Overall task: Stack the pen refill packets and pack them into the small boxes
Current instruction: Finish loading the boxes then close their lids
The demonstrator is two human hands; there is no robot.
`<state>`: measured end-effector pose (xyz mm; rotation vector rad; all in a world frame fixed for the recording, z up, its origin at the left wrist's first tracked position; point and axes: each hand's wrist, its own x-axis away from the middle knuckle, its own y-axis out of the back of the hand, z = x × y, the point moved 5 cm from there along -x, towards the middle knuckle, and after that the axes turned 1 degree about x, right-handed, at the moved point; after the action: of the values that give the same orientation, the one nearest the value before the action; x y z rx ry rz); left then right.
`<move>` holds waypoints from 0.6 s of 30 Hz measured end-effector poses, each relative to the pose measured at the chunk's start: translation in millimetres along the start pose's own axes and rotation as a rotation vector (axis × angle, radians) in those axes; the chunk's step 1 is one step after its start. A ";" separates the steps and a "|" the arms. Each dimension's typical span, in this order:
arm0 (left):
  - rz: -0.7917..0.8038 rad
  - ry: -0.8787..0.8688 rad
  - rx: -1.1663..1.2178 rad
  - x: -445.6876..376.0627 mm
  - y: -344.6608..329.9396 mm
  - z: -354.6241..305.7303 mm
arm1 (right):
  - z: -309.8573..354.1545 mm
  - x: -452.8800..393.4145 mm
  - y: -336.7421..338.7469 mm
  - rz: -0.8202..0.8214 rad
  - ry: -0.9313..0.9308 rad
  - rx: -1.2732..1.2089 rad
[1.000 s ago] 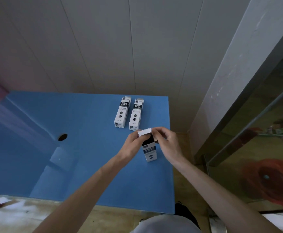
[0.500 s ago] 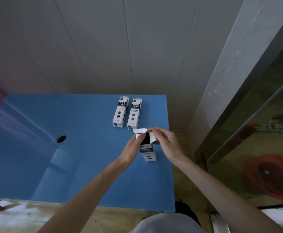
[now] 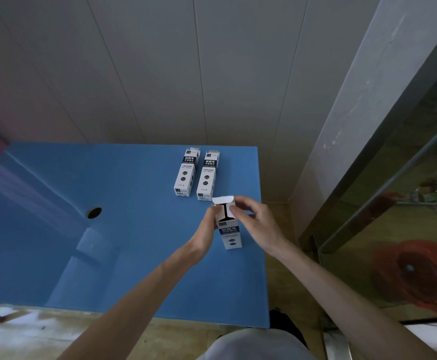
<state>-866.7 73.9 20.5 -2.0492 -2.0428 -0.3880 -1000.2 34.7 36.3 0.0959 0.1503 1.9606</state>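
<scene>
Grey panelled walls are closing in a blue table (image 3: 124,255) with a small round hole (image 3: 94,212) in its top. We are holding a white refill box (image 3: 230,229) upright near the table's right edge. Our left hand (image 3: 205,236) is gripping its left side, and our right hand (image 3: 257,224) is pinching the flaps at its top. Its end flap (image 3: 223,199) is standing open, and between the side flaps we are seeing only a dark gap; we cannot tell what is inside. Two more refill boxes (image 3: 186,175) are lying side by side just beyond it, flat on the table, their far-end flaps looking slightly ajar.
</scene>
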 end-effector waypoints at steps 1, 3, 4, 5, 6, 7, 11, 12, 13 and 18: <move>-0.006 -0.009 -0.007 0.0 0.9 -0.6 | 1.0 0.0 0.4 -0.011 0.008 0.012; -0.014 -0.044 -0.014 -0.6 1.9 -2.9 | 4.4 0.4 1.6 -0.047 0.046 0.026; -0.020 -0.063 -0.017 -0.8 2.5 -5.2 | 7.7 0.8 2.9 -0.074 0.079 0.035; -0.032 -0.073 -0.024 -1.1 3.7 -6.3 | 11.6 2.0 5.0 -0.102 0.121 0.053; -0.037 -0.080 -0.032 -0.9 4.5 -7.7 | 15.9 3.3 6.9 -0.117 0.168 0.079; -0.041 -0.086 -0.043 -1.2 5.3 -8.6 | 19.9 4.8 8.5 -0.115 0.214 0.110; -0.032 -0.080 -0.073 -0.9 3.4 -10.3 | 25.6 9.3 11.5 -0.052 0.331 0.240; -0.029 -0.078 -0.074 -1.0 2.4 -9.5 | 25.2 9.0 12.3 -0.053 0.343 0.257; -0.027 -0.076 -0.074 -0.8 1.4 -8.8 | 24.7 8.6 13.8 -0.060 0.349 0.265; -0.025 -0.043 -0.048 -1.4 0.5 -3.0 | 20.9 8.5 19.3 -0.034 0.395 0.332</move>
<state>-866.4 71.6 22.8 -2.0782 -2.1060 -0.4044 -1018.2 36.4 59.8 -0.0793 0.7314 1.8859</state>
